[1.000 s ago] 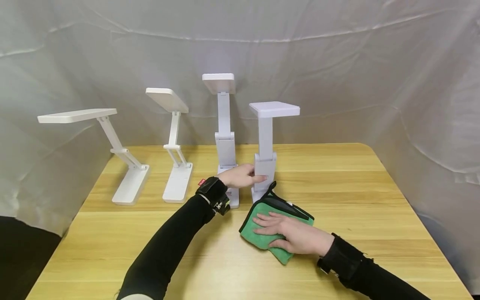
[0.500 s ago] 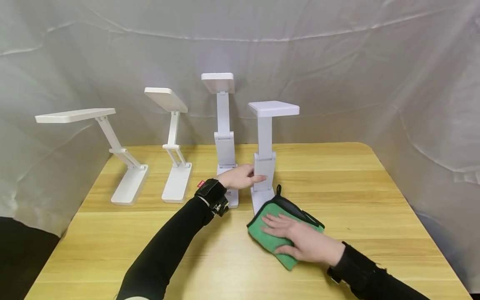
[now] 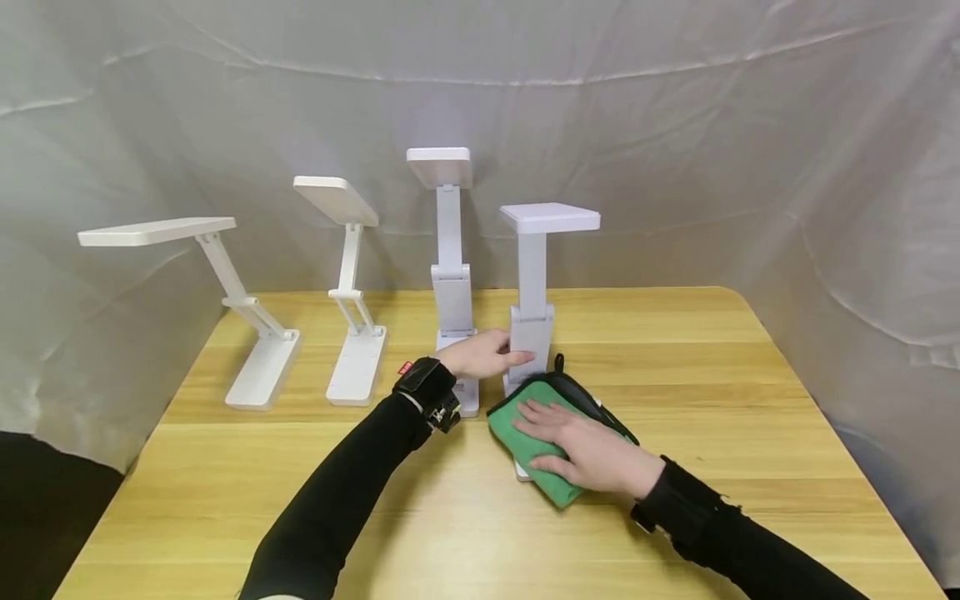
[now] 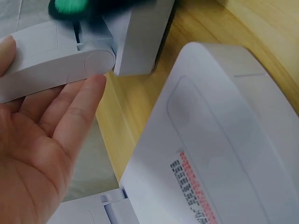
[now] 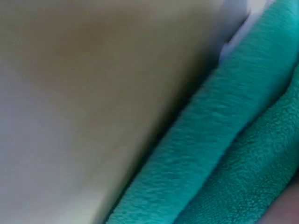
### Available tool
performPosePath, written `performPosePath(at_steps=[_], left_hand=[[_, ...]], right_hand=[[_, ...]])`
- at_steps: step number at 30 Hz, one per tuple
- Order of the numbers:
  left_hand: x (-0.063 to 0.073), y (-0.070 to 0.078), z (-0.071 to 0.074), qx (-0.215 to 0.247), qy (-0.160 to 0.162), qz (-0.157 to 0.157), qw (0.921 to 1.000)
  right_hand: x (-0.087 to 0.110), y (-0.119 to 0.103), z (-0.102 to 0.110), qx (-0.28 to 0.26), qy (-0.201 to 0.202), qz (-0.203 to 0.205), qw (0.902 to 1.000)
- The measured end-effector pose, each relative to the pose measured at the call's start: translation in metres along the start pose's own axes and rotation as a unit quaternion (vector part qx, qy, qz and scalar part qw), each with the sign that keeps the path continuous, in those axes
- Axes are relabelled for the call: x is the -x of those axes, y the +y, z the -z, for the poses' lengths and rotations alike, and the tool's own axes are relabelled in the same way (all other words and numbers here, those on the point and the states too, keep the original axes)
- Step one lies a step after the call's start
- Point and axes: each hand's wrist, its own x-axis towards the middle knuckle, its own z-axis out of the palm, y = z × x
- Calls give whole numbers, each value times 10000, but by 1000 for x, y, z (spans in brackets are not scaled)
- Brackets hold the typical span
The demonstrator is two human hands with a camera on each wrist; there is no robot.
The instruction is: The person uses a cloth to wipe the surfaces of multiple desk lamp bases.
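A white folding desk lamp (image 3: 532, 279) stands upright, the rightmost of several. My left hand (image 3: 480, 354) grips its lower arm, thumb on the front and fingers behind; the left wrist view shows the fingers along the lamp's arm (image 4: 56, 65). My right hand (image 3: 588, 450) lies with extended fingers on a folded green cloth (image 3: 516, 423) with black edging. This cloth covers most of the lamp's base, leaving a white front corner (image 3: 522, 473) showing. Close up in the right wrist view are the folds of the green cloth (image 5: 201, 130).
Another white lamp (image 3: 450, 225) stands just behind my left wrist, its base partly hidden. Farther left are two more, a tilted-head lamp (image 3: 348, 258) and a flat-head lamp (image 3: 232, 275). A wooden table (image 3: 675, 367) bears them all, with a grey curtain (image 3: 660, 150) behind.
The right hand and cloth slid toward me and right, uncovering more of the lamp's base, then went back up and left over it. The left hand keeps its hold on the lamp.
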Motion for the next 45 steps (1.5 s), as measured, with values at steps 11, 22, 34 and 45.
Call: performPosePath(at_steps=[11, 22, 34, 45], left_hand=[[3, 1, 0, -96, 56, 51, 9999], [3, -3, -4, -109, 172, -46, 9998], [1, 1, -4, -95, 144, -103, 9998], [1, 1, -3, -186, 174, -86, 9996]], right_hand=[[-1, 1, 2, -6, 112, -141, 9998], [12, -9, -6, 122, 78, 13, 9999], [15, -10, -1, 287, 130, -540, 9980], [23, 0, -5, -308, 196, 518, 9980]])
